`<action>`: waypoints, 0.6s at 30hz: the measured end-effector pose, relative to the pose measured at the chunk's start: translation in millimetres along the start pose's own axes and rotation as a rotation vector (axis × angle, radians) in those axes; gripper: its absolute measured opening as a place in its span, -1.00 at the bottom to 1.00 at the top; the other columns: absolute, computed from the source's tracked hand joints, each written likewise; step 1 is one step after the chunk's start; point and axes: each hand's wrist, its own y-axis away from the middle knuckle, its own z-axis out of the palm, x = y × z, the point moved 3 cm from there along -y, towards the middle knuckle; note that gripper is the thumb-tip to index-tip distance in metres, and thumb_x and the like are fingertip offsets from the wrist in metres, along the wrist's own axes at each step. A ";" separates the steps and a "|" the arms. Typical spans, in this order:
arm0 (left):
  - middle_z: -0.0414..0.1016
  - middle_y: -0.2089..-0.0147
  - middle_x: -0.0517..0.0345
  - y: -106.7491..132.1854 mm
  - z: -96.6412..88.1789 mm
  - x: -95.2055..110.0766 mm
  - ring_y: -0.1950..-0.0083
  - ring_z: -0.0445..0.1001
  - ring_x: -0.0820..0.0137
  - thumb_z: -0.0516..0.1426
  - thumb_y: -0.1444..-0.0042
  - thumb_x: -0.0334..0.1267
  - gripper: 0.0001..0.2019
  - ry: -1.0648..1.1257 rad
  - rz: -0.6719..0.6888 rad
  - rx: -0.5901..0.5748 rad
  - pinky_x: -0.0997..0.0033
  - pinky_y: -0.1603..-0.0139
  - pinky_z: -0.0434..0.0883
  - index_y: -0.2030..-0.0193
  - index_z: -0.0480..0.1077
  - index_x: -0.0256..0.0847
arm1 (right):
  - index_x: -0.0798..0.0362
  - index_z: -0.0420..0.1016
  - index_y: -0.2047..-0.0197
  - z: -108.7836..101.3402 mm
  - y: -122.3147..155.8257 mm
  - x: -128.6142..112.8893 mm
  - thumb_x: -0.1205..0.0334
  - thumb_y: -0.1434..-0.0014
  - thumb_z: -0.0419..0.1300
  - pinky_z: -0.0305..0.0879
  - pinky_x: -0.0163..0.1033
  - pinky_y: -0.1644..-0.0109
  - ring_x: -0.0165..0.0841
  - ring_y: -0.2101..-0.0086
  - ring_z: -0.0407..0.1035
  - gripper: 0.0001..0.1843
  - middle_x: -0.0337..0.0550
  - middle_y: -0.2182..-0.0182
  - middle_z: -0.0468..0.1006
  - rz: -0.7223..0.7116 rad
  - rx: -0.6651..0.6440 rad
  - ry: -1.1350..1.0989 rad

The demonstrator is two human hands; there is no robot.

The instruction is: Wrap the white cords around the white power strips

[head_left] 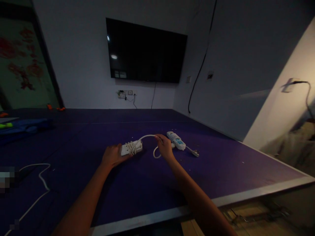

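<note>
- At the far left, a glass panel (40, 83) with red decorations stood beside the wall, and small orange things (61, 108) lay near its foot.
- In front of it, a blue cloth (29, 125) lay on the purple tabletop (137, 183), with a yellow-green item (6, 125) on top.
- Nearer the person, a loose white cable (44, 183) ran in bends across the left part of the tabletop.
- The left hand (113, 154) gripped the left end of a white power strip (124, 150), which was near the middle of the tabletop; whether it touched the surface could not be told.
- White cord (147, 135) was wrapped in several turns around that strip's right half, then arched over to the right hand.
- Behind, a dark television (146, 50) hung on the wall above a row of sockets (130, 92).
- The right hand (165, 146) was closed on the cord, pinching it between thumb and fingers; a loop of cord curved below the hand.
- Just beyond that hand lay a second power strip (180, 144), wound with its own cord, its plug (195, 153) resting to the right.
- Farther right, a black cable (204, 55) hung down the side wall.
</note>
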 end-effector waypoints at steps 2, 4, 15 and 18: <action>0.54 0.20 -0.13 3.9 -2.4 11.8 0.20 0.50 0.10 0.04 0.13 0.35 -0.33 0.071 0.117 -0.031 0.29 0.26 0.29 0.16 0.43 -0.24 | 0.09 0.53 0.30 -7.2 -1.7 -2.4 0.01 -0.18 0.06 0.33 -0.24 0.21 -0.27 0.29 0.44 -0.65 -0.06 0.34 0.57 -0.043 0.035 0.045; 0.54 0.24 -0.02 8.6 -4.2 24.8 0.28 0.49 0.20 0.09 0.13 0.31 -0.40 0.167 0.243 -0.087 0.35 0.32 0.26 0.18 0.43 -0.20 | 0.09 0.55 0.30 -9.7 -2.3 -2.5 0.02 -0.18 0.06 0.33 -0.23 0.20 -0.26 0.28 0.45 -0.65 -0.06 0.34 0.59 -0.049 0.045 0.041; 0.50 0.22 -0.02 28.0 -15.1 61.9 0.17 0.45 0.17 0.16 0.34 0.38 -0.26 0.442 0.612 0.114 0.17 0.08 0.30 0.16 0.38 -0.22 | 0.13 0.57 0.29 13.1 3.2 18.1 0.00 -0.14 0.09 0.29 -0.26 0.28 -0.33 0.39 0.41 -0.62 -0.10 0.40 0.58 0.083 -0.109 -0.072; 0.50 0.19 -0.08 29.1 -16.3 58.9 0.12 0.44 0.10 0.15 0.38 0.42 -0.17 0.446 0.571 0.203 0.10 0.02 0.28 0.11 0.38 -0.24 | 0.15 0.55 0.32 20.3 6.4 20.9 -0.02 -0.12 0.09 0.22 -0.32 0.37 -0.40 0.48 0.31 -0.60 -0.18 0.51 0.51 0.136 -0.173 -0.093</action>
